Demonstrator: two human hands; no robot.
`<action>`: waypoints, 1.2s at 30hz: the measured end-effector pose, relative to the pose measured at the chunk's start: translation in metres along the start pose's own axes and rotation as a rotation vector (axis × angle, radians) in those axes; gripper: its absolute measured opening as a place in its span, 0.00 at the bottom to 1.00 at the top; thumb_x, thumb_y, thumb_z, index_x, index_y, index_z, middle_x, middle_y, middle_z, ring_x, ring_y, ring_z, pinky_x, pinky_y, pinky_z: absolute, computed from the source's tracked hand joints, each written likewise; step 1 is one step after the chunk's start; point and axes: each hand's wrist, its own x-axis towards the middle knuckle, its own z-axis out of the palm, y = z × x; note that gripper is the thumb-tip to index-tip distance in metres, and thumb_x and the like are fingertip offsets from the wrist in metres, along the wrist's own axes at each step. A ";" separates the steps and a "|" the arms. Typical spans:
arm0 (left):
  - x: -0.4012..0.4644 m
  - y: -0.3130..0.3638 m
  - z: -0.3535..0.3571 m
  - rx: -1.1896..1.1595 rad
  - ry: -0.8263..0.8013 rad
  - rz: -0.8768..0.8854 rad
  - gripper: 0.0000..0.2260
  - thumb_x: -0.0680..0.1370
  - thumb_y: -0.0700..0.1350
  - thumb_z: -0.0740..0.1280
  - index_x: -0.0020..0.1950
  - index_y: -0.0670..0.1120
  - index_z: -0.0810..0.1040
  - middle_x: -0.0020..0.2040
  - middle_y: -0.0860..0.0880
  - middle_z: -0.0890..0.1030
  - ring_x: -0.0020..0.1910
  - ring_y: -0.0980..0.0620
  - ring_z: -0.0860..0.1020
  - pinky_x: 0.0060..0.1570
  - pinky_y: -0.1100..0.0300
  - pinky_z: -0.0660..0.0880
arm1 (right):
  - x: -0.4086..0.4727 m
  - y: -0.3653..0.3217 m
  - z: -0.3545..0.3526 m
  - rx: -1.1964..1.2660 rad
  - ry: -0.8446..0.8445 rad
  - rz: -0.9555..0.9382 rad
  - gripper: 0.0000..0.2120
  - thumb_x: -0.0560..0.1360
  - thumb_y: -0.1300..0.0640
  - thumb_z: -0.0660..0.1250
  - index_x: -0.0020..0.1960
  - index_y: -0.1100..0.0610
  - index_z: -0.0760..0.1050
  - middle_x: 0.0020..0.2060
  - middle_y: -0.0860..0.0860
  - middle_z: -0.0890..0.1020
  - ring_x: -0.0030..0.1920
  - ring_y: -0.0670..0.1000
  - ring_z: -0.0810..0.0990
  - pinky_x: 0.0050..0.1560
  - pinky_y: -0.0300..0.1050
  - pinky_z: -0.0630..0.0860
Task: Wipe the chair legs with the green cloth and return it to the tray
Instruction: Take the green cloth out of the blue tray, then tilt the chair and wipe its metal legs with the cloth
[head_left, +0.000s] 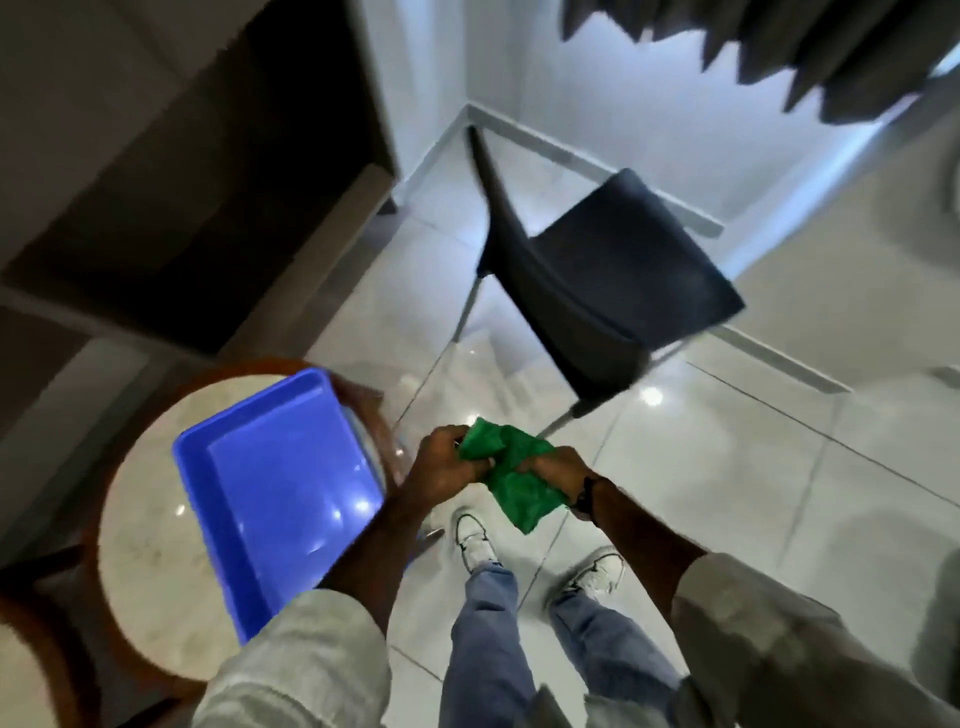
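A crumpled green cloth (511, 475) is held between both hands, above the tiled floor. My left hand (444, 460) grips its left edge and my right hand (558, 475) grips its right side. The blue tray (283, 493) lies with nothing in it on a round marble-topped table (150, 551), just left of my left forearm. The dark chair (608, 275) with thin metal legs (464, 312) stands ahead of my hands, a little to the right.
A dark wooden cabinet (182, 156) stands at the left behind the table. White walls and a skirting meet in the corner behind the chair. A grey curtain (779, 47) hangs at the top right. My feet in white shoes (475, 540) stand on glossy tiles.
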 end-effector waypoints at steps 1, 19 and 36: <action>0.006 0.013 0.021 0.047 -0.019 0.012 0.16 0.68 0.38 0.79 0.54 0.37 0.85 0.52 0.35 0.87 0.49 0.49 0.82 0.57 0.47 0.83 | -0.003 0.010 -0.026 0.029 -0.034 -0.006 0.24 0.72 0.64 0.76 0.67 0.67 0.79 0.63 0.64 0.84 0.58 0.61 0.84 0.66 0.57 0.80; 0.076 0.188 0.310 0.118 -0.369 -0.372 0.22 0.80 0.61 0.65 0.64 0.46 0.80 0.58 0.48 0.84 0.35 0.51 0.76 0.31 0.60 0.71 | -0.010 0.119 -0.320 0.825 -0.183 -0.225 0.22 0.82 0.58 0.66 0.75 0.61 0.73 0.71 0.60 0.80 0.73 0.62 0.78 0.76 0.60 0.72; 0.204 0.238 0.353 0.765 -0.912 0.038 0.12 0.73 0.30 0.71 0.48 0.45 0.74 0.47 0.42 0.81 0.48 0.45 0.83 0.37 0.58 0.83 | 0.084 0.138 -0.267 1.536 -0.295 -0.225 0.14 0.81 0.52 0.67 0.60 0.59 0.85 0.58 0.58 0.88 0.55 0.56 0.89 0.53 0.51 0.86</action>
